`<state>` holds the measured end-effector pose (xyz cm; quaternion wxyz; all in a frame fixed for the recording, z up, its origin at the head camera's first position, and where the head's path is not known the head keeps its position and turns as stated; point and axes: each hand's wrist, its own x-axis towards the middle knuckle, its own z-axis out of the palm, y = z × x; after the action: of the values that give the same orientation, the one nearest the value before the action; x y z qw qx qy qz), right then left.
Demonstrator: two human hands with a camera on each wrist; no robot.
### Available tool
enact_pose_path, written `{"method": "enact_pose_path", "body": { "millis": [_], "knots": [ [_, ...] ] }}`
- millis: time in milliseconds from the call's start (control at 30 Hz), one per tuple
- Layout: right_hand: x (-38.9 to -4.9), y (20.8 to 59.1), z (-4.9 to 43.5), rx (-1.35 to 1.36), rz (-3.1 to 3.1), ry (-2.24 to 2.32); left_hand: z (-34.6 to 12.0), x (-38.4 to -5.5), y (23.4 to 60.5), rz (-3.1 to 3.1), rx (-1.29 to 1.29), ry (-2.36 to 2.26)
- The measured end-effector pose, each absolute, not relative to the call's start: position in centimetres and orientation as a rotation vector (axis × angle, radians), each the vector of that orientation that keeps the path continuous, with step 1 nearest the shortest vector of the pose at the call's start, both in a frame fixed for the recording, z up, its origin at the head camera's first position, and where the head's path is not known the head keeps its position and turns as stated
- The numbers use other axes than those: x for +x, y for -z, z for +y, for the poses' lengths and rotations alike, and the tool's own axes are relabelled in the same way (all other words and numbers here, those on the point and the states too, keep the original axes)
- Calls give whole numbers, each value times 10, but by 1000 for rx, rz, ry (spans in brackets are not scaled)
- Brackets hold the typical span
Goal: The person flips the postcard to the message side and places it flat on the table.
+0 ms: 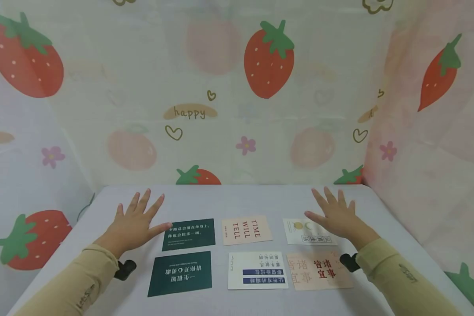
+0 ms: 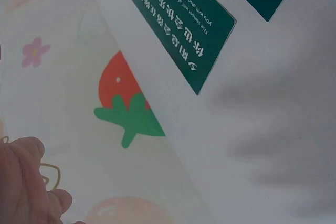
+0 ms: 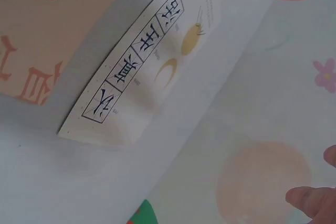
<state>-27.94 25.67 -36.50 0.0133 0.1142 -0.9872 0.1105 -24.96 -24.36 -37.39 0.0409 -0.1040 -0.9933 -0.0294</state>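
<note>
1. The left hand, lower left of the head view, has its fingers spread; its thumb overlaps the upper dark green card, and I cannot tell whether they touch.
2. The right hand, lower right, also has spread fingers, partly covering the white card with yellow drawings.
3. Between these 2 lies the pale pink "TIME WILL TELL" card, on the white table.
4. Below, from left to right, lie the lower dark green card, the white card with blue bands and, just beside it, the pink card with red characters.
5. A strawberry-print backdrop fills the upper frame.
</note>
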Motion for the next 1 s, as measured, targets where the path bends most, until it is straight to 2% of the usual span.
{"method": "enact_pose_path", "body": {
  "millis": [400, 800, 1000],
  "knots": [
    [-285, 362, 242, 420, -3059, -471, -243, -253, 373, -3023, -335, 226],
    [-295, 360, 223, 566, -2958, -861, -244, -259, 375, -3009, -333, 462],
    [-299, 359, 210, 535, -2915, -945, -246, -263, 379, -2998, -333, 562]
  ]
}}
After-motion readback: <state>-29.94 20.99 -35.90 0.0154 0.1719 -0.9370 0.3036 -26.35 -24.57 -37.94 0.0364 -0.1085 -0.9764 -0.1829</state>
